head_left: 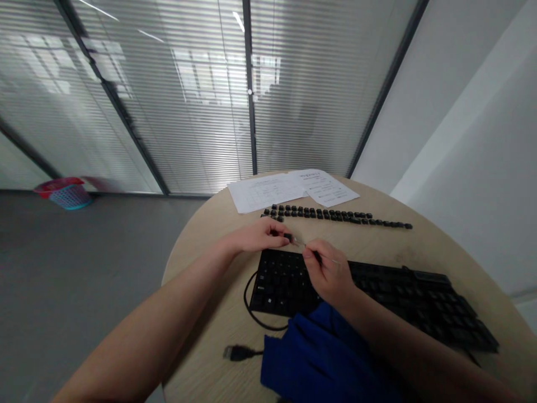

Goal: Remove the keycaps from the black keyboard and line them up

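Observation:
My left hand (pixel 264 235) is closed over the table, pinching a small black keycap (pixel 287 237) between thumb and fingertips. Close beside it, my right hand (pixel 329 268) grips a thin, shiny wire-like tool (pixel 298 242) whose tip reaches to the keycap; it looks like a keycap puller, though most of it is hidden in the fingers. Below both hands lies a black keyboard (pixel 285 280), partly covered by my right hand and forearm. Just beyond them, black keycaps (pixel 327 215) sit in rows on the table.
Two printed paper sheets (pixel 268 191) lie at the far edge of the round wooden table (pixel 201 268). A blue cloth (pixel 310 358) covers part of the front, beside a USB plug (pixel 239 352) and cable. On the floor at left stands a red-and-blue basket (pixel 69 196).

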